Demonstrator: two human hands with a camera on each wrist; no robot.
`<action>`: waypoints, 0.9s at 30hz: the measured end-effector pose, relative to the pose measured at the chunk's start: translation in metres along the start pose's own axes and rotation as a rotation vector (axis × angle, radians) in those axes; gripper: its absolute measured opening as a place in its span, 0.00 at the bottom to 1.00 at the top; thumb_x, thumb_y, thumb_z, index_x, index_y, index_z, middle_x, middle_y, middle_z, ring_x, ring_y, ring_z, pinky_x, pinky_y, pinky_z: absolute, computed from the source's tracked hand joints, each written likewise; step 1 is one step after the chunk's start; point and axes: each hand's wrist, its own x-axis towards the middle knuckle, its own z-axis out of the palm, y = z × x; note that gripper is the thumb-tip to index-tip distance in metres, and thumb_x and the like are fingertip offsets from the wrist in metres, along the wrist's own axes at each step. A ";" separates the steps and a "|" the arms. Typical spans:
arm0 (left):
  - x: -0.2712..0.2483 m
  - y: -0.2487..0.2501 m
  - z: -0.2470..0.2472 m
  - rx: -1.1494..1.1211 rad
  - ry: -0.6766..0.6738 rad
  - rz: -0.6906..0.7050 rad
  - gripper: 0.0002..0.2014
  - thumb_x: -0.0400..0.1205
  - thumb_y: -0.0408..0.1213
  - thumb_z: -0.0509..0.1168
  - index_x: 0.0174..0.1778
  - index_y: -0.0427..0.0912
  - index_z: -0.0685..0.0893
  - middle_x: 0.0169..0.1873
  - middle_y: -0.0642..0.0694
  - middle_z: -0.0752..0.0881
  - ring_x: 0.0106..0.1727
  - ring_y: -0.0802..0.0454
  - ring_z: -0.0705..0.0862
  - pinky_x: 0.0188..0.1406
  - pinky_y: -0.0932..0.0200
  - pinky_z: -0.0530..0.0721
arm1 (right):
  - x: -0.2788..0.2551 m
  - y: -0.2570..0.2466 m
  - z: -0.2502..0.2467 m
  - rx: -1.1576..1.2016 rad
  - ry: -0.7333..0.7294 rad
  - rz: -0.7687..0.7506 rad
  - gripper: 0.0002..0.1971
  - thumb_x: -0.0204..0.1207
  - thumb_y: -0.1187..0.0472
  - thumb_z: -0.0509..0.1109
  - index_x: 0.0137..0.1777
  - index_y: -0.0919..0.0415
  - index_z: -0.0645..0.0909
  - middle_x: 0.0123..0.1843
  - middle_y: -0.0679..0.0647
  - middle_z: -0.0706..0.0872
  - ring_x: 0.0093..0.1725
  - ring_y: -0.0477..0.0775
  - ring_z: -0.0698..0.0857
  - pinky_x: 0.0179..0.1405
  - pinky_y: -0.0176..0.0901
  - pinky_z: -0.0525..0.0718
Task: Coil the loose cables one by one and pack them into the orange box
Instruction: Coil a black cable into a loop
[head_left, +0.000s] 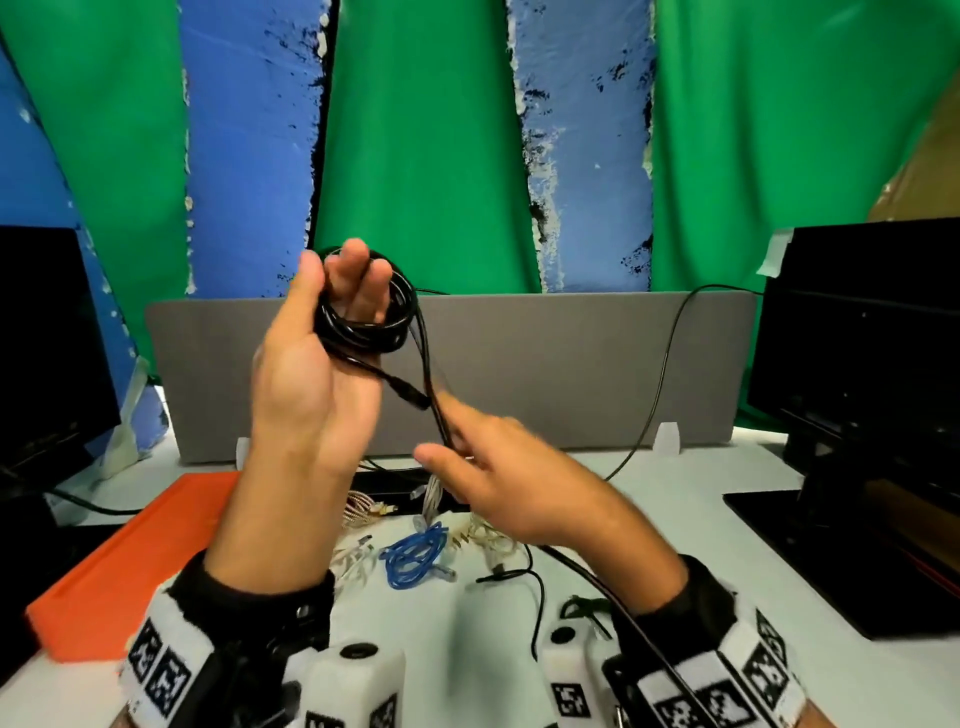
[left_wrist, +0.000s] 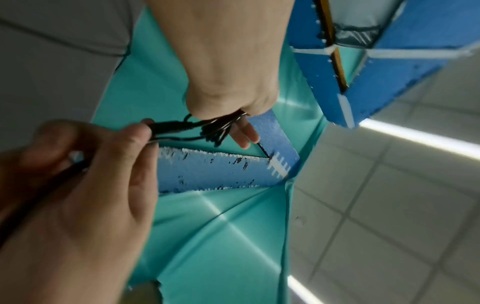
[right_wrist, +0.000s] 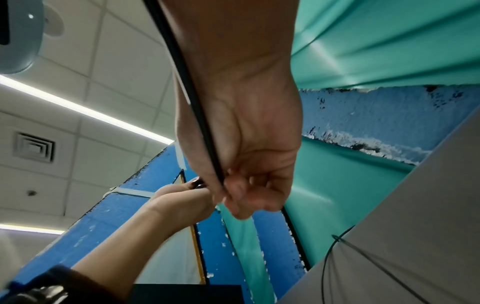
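Note:
My left hand is raised in front of the grey divider, with a black cable coiled in several loops round its fingers and the thumb beside the loops. The coil shows again in the left wrist view. A black plug sticks out below the coil. Lower right, my right hand pinches the cable's loose strand, which runs along its palm and down past the wrist. The orange box lies on the table at the left.
Loose cables lie on the white table under my hands: a blue one, a braided one, pale ones and a thin black one. Black monitors stand at both sides. A grey divider closes the back.

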 end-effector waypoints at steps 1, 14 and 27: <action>0.000 -0.003 -0.002 0.199 -0.001 0.138 0.11 0.90 0.39 0.57 0.54 0.36 0.81 0.42 0.49 0.92 0.43 0.53 0.91 0.51 0.60 0.86 | -0.001 -0.003 0.001 -0.056 -0.087 -0.006 0.13 0.87 0.47 0.62 0.67 0.49 0.74 0.41 0.48 0.86 0.38 0.48 0.81 0.41 0.53 0.83; -0.004 0.006 -0.026 1.078 -0.678 -0.125 0.16 0.87 0.41 0.61 0.39 0.32 0.80 0.17 0.37 0.71 0.17 0.55 0.71 0.23 0.69 0.75 | -0.029 0.003 -0.064 0.303 0.572 -0.299 0.10 0.87 0.51 0.63 0.44 0.48 0.80 0.26 0.45 0.72 0.26 0.44 0.68 0.26 0.41 0.67; 0.019 0.017 -0.034 1.636 0.106 0.339 0.23 0.85 0.48 0.63 0.27 0.37 0.78 0.20 0.43 0.80 0.25 0.43 0.77 0.28 0.52 0.72 | -0.052 0.058 -0.103 -0.389 0.152 0.346 0.27 0.86 0.54 0.65 0.84 0.39 0.65 0.76 0.40 0.76 0.66 0.53 0.82 0.67 0.41 0.73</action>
